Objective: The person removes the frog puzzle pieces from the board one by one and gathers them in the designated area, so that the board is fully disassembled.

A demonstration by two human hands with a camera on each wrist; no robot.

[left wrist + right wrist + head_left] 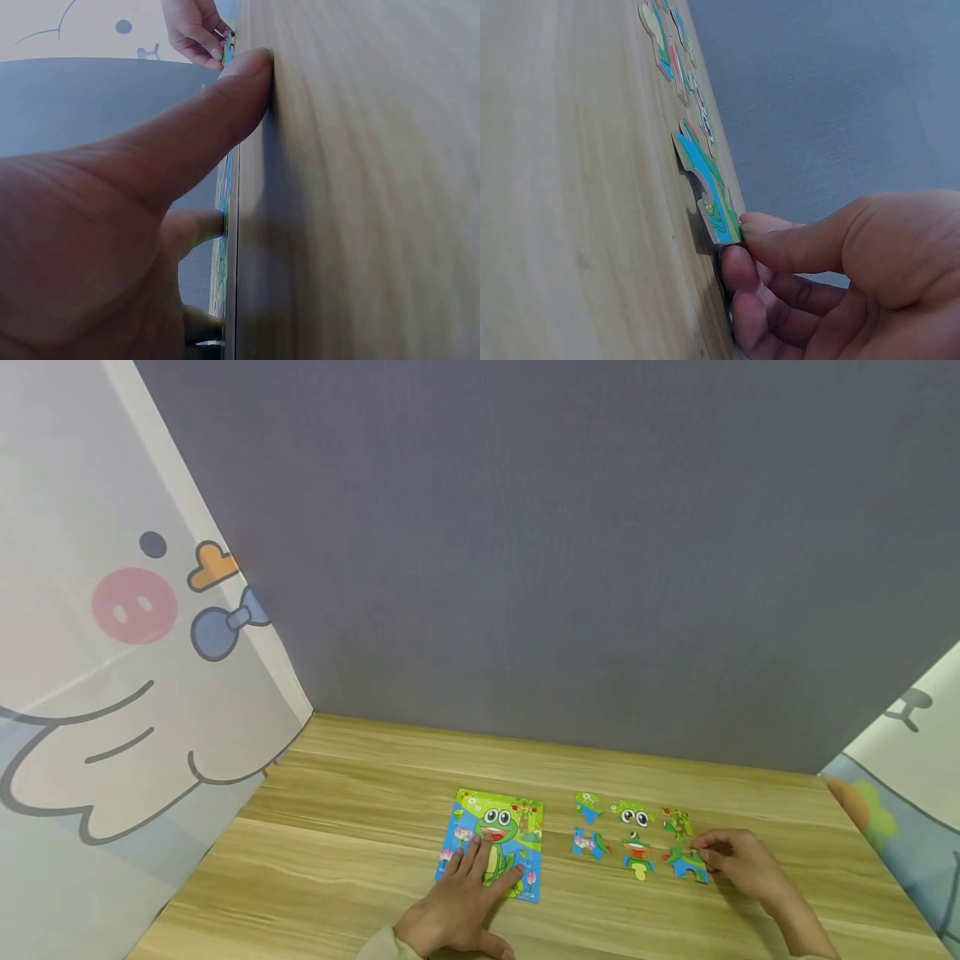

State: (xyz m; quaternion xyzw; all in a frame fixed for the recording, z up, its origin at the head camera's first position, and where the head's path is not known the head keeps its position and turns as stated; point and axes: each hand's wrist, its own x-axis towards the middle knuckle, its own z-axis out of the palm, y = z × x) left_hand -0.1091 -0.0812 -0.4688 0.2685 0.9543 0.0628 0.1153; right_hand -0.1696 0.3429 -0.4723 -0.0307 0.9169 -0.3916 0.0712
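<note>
My left hand (461, 893) lies with spread fingers on a square frog picture board (532, 835), covering its lower middle. The thumb (251, 71) rests on the wooden tabletop beside it. To the right, my right hand (738, 860) pinches the outer end of a blue and green jigsaw piece (688, 865) between thumb and fingers. In the right wrist view that piece (714, 196) shows a curved notch along its side and leans a little up from the table. Its held corner is partly hidden by the fingers.
Several other jigsaw pieces lie in two rows between the hands: one with frog eyes (633, 815), one with a red mouth (637, 857), one with pink flowers (588, 843), a tree piece (678, 823) and a corner piece (588, 806). A grey panel (525, 568) stands behind the table.
</note>
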